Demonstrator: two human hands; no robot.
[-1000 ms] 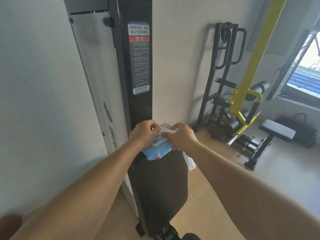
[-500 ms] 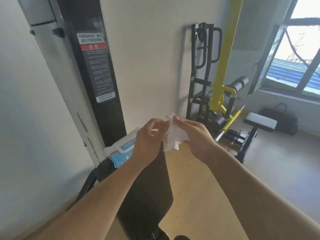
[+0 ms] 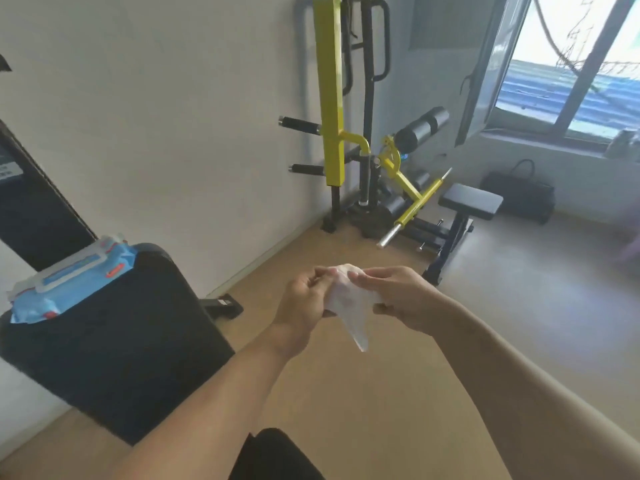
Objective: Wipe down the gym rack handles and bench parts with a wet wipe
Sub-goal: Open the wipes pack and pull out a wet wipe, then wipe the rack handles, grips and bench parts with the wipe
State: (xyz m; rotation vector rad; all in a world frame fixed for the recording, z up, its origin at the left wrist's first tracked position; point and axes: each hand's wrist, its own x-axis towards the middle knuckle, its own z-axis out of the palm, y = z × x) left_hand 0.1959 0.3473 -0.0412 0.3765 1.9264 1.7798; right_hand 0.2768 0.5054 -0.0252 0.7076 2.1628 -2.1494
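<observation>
Together the left hand (image 3: 304,299) and right hand (image 3: 398,299) pinched the wet wipe (image 3: 349,306) between them in mid-air, each grip closed on an edge. Limp and damp, it would likely bunch; spreading it over the palm seemed wisest.

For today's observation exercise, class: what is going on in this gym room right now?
A person holds a white wet wipe between the left hand and right hand, apparently unfolding it in mid-air over the floor. The blue wipe pack lies on top of the black bench pad to the left. The yellow rack with its black handles stands by the wall, untouched; no wiping is under way yet.
</observation>
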